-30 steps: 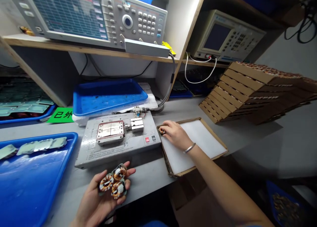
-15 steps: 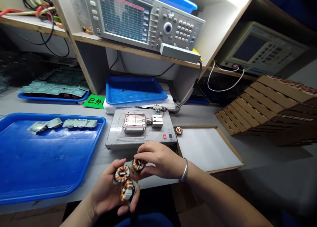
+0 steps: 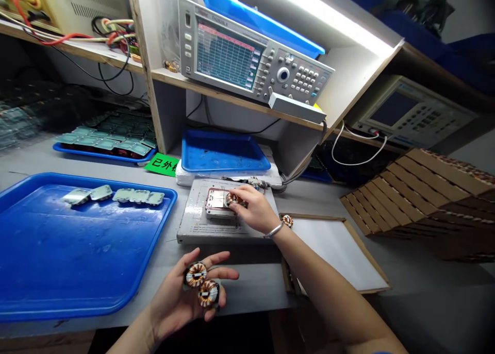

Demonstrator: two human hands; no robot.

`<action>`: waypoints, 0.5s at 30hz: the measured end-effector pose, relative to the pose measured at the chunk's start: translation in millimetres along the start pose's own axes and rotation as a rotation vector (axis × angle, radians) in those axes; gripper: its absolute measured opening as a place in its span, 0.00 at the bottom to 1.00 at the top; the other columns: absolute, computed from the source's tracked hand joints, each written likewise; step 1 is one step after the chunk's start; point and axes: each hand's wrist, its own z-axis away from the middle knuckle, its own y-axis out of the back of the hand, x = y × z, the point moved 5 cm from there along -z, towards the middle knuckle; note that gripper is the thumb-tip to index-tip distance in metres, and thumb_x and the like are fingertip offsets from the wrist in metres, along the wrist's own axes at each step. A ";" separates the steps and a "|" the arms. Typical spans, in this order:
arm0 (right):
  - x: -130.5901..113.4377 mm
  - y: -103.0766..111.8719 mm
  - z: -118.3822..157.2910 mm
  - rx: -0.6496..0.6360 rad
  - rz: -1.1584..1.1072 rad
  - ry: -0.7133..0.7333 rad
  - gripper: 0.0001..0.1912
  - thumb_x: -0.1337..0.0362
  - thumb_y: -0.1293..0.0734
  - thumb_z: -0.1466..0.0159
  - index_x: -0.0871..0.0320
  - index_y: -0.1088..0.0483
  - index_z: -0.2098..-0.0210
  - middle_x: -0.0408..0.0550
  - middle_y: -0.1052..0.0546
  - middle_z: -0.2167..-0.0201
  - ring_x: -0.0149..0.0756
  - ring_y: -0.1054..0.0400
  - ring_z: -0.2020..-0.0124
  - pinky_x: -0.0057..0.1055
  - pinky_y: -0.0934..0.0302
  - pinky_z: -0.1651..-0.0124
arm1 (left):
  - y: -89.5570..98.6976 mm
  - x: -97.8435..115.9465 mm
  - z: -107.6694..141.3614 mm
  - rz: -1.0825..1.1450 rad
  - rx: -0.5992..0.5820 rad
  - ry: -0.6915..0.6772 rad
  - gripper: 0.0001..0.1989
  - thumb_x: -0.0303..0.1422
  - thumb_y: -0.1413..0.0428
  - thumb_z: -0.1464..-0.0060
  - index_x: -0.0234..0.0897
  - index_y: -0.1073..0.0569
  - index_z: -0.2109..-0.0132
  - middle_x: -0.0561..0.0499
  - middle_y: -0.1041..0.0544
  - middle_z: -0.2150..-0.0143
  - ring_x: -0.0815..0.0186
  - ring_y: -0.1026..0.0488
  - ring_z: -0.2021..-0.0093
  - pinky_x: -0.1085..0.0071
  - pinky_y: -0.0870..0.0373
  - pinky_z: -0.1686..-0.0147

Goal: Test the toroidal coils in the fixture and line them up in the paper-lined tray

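Blue tray [image 3: 77,261] w/ pale-green modules [image 3: 124,195] in row.

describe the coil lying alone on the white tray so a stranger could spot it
Right of the grey test fixture is a wood-framed white tray. At its back left corner sits a copper-wound toroid coil. Unlike the coils in the left hand and the coil under the right hand, nobody holds it.
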 end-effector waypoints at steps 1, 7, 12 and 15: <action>4.8 -4.1 -6.3 -0.005 0.025 0.000 0.15 0.69 0.35 0.43 0.59 0.32 0.55 0.50 0.29 0.60 0.36 0.36 0.58 0.34 0.39 0.53 | 3.2 -0.2 0.1 0.008 0.011 -0.007 0.29 0.48 0.61 0.45 0.33 0.43 0.42 0.35 0.30 0.52 0.55 0.28 0.68 0.70 0.40 0.80; 14.9 -24.0 -21.9 -0.023 0.111 0.039 0.14 0.69 0.35 0.42 0.58 0.31 0.56 0.50 0.29 0.61 0.37 0.36 0.58 0.35 0.40 0.53 | 17.7 -2.4 0.7 0.083 0.053 -0.048 0.28 0.48 0.59 0.45 0.33 0.41 0.45 0.36 0.28 0.54 0.55 0.28 0.68 0.69 0.40 0.79; 14.4 -28.4 -22.4 -0.024 0.089 0.050 0.14 0.71 0.35 0.44 0.58 0.30 0.58 0.51 0.29 0.60 0.38 0.36 0.57 0.37 0.39 0.52 | 32.3 -4.1 -9.2 0.126 0.081 -0.040 0.27 0.49 0.57 0.46 0.32 0.36 0.48 0.36 0.25 0.57 0.54 0.27 0.70 0.67 0.38 0.75; 15.4 -28.6 -22.3 -0.011 0.065 0.021 0.16 0.72 0.34 0.45 0.58 0.30 0.57 0.51 0.29 0.60 0.38 0.36 0.57 0.37 0.39 0.52 | 45.6 -2.5 -17.9 0.149 0.115 -0.053 0.25 0.46 0.55 0.46 0.29 0.33 0.51 0.34 0.24 0.60 0.56 0.26 0.69 0.65 0.37 0.66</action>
